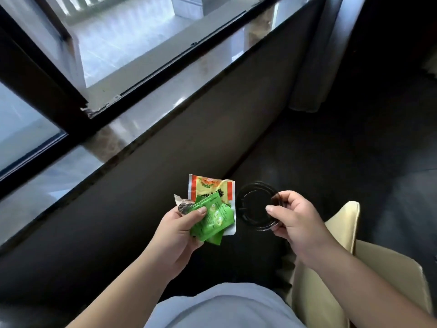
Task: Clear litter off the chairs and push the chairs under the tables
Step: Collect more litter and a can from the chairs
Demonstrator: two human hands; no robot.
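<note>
My left hand [179, 230] grips a bunch of litter: green sachets [214, 218], an orange-and-yellow snack wrapper [208, 185] behind them and a small crumpled foil piece [181, 204]. My right hand [295, 218] pinches the rim of a round black plastic lid [255, 207], held upright just right of the wrappers. Both hands hover above the dark floor. A cream-yellow upholstered chair [378, 268] sits at the lower right, under my right forearm.
A dark wall panel [142, 185] under a polished stone window sill [165, 100] runs diagonally on the left, with a dark-framed window above. A pale curtain [314, 67] hangs at the upper right. The floor [354, 150] is dark carpet.
</note>
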